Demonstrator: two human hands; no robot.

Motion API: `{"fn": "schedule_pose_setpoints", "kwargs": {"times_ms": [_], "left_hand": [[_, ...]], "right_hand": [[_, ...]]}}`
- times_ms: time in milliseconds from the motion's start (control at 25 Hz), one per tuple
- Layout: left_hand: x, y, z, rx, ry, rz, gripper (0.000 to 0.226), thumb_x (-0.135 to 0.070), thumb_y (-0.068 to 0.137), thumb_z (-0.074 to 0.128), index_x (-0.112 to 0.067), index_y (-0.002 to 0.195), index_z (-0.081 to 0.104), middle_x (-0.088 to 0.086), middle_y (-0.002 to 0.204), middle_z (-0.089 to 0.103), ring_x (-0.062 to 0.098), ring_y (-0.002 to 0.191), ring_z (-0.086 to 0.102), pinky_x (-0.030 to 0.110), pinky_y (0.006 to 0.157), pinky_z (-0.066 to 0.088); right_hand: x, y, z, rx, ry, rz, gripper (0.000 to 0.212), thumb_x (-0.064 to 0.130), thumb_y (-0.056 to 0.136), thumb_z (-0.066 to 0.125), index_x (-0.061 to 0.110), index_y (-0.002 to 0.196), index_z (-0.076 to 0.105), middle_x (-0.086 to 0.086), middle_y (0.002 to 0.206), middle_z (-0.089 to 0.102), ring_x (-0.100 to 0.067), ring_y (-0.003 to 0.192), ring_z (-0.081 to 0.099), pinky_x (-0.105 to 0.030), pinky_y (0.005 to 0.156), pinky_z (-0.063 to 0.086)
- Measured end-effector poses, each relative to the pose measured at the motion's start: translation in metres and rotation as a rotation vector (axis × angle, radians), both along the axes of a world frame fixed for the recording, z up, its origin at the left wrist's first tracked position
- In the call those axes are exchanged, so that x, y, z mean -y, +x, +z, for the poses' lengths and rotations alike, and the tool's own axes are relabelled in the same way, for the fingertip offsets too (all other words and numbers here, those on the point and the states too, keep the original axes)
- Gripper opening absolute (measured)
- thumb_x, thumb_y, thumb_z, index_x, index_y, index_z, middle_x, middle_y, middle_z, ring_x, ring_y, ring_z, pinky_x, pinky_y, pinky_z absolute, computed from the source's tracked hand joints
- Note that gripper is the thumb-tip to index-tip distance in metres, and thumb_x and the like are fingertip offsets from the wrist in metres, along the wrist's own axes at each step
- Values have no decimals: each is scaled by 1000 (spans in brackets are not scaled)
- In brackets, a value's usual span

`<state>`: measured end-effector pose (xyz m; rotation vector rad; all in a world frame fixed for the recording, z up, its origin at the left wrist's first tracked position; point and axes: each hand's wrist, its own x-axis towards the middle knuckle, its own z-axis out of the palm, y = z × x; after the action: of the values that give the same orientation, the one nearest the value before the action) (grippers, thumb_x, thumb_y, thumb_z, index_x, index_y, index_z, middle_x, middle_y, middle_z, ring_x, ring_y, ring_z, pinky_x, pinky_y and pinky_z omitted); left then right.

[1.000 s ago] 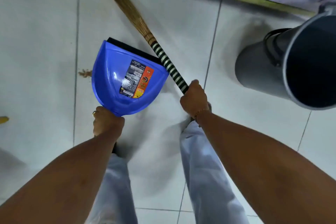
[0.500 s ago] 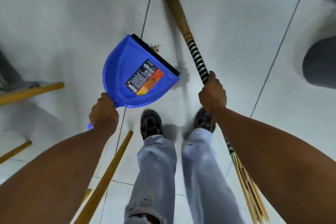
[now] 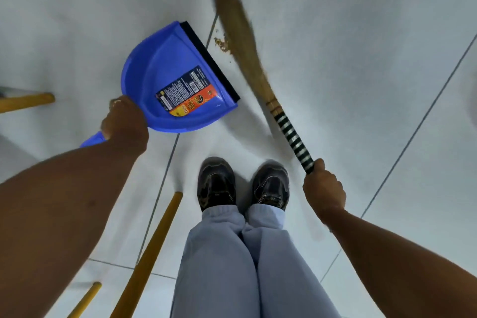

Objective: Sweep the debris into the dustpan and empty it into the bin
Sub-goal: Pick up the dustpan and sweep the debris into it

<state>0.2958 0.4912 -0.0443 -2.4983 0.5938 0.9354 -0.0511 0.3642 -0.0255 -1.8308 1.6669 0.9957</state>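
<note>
My left hand (image 3: 124,124) grips the handle of a blue dustpan (image 3: 170,80), which has a black rubber lip and a printed label inside. The lip faces right, toward a small pile of brown debris (image 3: 222,44) on the white tile floor. My right hand (image 3: 324,191) holds the black-and-white striped handle of a straw broom (image 3: 242,31). The blurred bristles lie just right of the debris, a short way from the pan's lip. No bin shows in this view.
My two dark shoes (image 3: 242,183) and pale trouser legs stand below the pan and broom. Yellow wooden poles (image 3: 152,253) slant across the floor at lower left, another yellow pole (image 3: 25,102) at the left edge. Grey tile joints cross the floor.
The view has swung away from the grey bin, which has left the frame. The dustpan has dropped toward the floor beside the debris, and the broom bristles have swung in next to the pile.
</note>
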Motion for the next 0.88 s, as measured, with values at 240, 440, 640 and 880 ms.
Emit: {"fn": "schedule_pose_setpoints", "kwargs": {"times_ms": [240, 440, 640, 880], "left_hand": [[-10, 10, -10, 38, -18, -41, 46, 10, 83, 57, 19, 122, 35, 36, 113, 51, 51, 95, 61, 56, 81, 50], [-8, 5, 5, 59, -17, -69, 47, 14, 79, 58, 20, 120, 36, 38, 109, 51, 53, 90, 61, 56, 76, 50], [-7, -2, 27, 25, 54, -31, 54, 10, 78, 62, 16, 124, 35, 33, 121, 48, 49, 104, 59, 54, 87, 48], [-18, -30, 46, 38, 25, 145, 48, 4, 83, 58, 14, 125, 36, 34, 125, 47, 49, 115, 52, 56, 95, 43]], "right_hand": [[-3, -35, 9, 92, -56, 49, 16, 14, 89, 47, 18, 82, 32, -2, 58, 51, -27, 49, 44, -28, 48, 35], [5, -26, 10, 23, 9, 83, 18, 12, 88, 43, 20, 83, 29, 1, 58, 44, -25, 54, 47, -29, 53, 36], [-9, -28, 32, 154, 48, 83, 20, 14, 88, 48, 22, 83, 30, 0, 60, 50, -24, 51, 49, -26, 47, 34], [17, -34, 33, 71, -102, -116, 9, 12, 87, 45, 14, 92, 38, 0, 59, 43, -29, 57, 47, -31, 54, 37]]}}
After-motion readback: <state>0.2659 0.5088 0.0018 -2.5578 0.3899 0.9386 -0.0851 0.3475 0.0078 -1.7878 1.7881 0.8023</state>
